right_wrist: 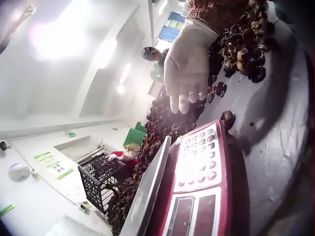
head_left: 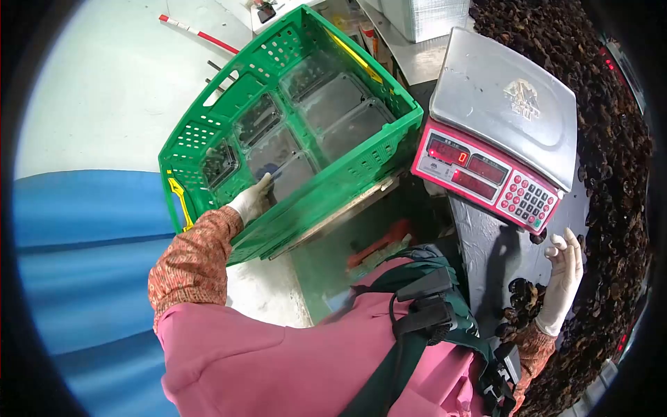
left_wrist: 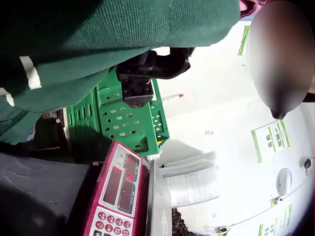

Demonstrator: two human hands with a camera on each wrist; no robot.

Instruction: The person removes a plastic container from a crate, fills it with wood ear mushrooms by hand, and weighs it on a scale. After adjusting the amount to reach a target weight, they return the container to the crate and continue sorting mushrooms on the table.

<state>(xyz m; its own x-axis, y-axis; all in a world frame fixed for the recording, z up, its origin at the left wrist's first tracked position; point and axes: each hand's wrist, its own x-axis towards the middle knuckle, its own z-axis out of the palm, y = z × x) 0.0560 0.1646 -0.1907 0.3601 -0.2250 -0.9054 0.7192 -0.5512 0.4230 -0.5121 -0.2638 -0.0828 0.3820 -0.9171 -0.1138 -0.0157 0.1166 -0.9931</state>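
My gloved left hand (head_left: 251, 200) reaches into a green plastic crate (head_left: 201, 128) and grips the near corner of a clear plastic box (head_left: 293, 179). Several similar clear boxes (head_left: 337, 94) lie side by side in it. The left wrist view shows the crate's side (left_wrist: 123, 118) but not that hand. Over the heap of dark brown, curled mushroom-like pieces (right_wrist: 162, 118), my gloved right hand (head_left: 564, 278) hangs with its fingers loosely bent and nothing in them. It is just past the keypad end of a red digital scale (head_left: 479, 174), whose metal pan (head_left: 500, 90) is bare and display shows 0.
A grey table (head_left: 479, 243) carries the scale and heap. Stacked clear containers (head_left: 434, 17) stand behind the scale. Blue sheeting (head_left: 90, 229) covers the left side. In the right wrist view, a person in red (right_wrist: 129, 160) stands by a black crate (right_wrist: 101, 179) across the heap.
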